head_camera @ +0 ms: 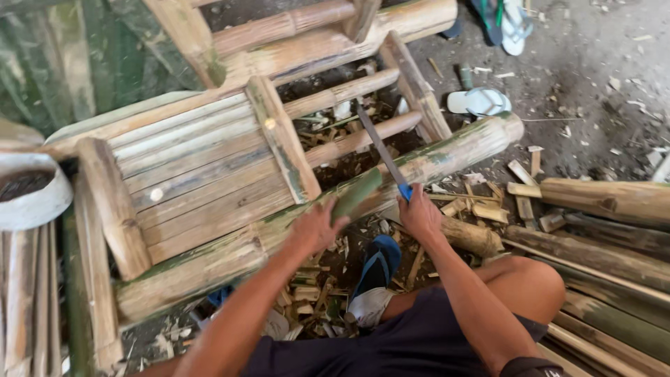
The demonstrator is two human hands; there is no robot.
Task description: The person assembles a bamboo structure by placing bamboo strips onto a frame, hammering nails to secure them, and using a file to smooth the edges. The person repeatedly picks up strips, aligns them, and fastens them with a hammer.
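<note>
Sandals [479,102] and offcuts [481,208] beyond frame [209,167]

Place: rough bamboo workshop
Signs: bamboo poles [607,199] right, offcuts [481,206] on dirt floor [593,63], half-built bamboo frame [230,160] centre

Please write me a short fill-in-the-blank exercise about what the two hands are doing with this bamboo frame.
1. The right hand grips a saw by its ____ handle.
2. The left hand steadies a short ____ bamboo piece.
3. That piece rests on the frame's thick bamboo pole, nearest the ____.
4. A white ____ lies beyond the frame.

Missing words: blue; green; person; sandal
</note>
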